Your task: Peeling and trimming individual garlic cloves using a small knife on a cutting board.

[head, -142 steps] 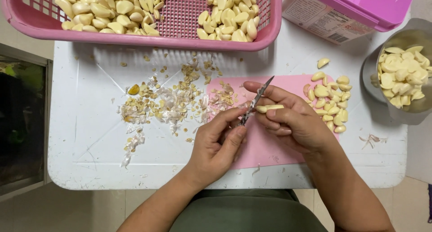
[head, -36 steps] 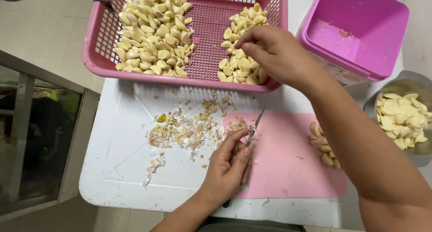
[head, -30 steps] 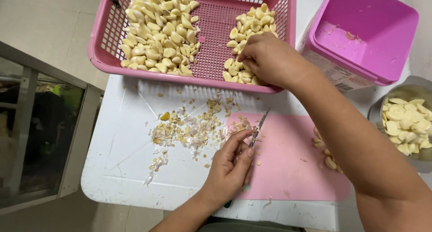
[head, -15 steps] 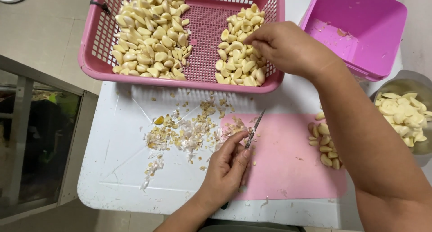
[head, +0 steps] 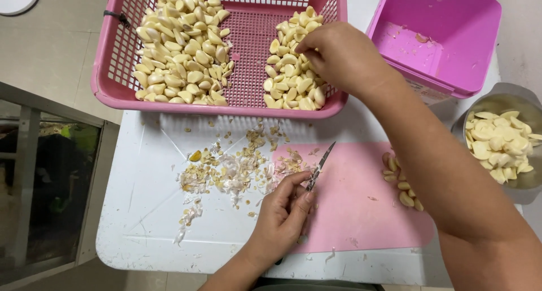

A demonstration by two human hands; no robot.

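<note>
A white surface (head: 147, 223) carries a large pink basket (head: 220, 101) at its far edge, holding two heaps of garlic cloves (head: 180, 48). A pink tub (head: 440, 37) stands to the right of the basket, and a metal bowl of peeled cloves (head: 502, 144) sits nearer on the right. A pink cutting board (head: 361, 206) lies in front of the person, with a scatter of garlic skins (head: 231, 172) just to its left and a few loose cloves (head: 401, 183) near its right edge.

The right hand (head: 339, 53) reaches into the smaller heap in the basket, its fingers curled narrowly down among the cloves; whether they have closed on one cannot be told.

The left hand (head: 282, 215) rests at the board's left edge, fingers wrapped around the handle of a small knife (head: 319, 166), blade pointing up and away.

A likely risk: the right forearm crosses close beside the raised blade, so drawing it back carelessly could brush the tip. The dry skins could also scatter off the surface.
</note>
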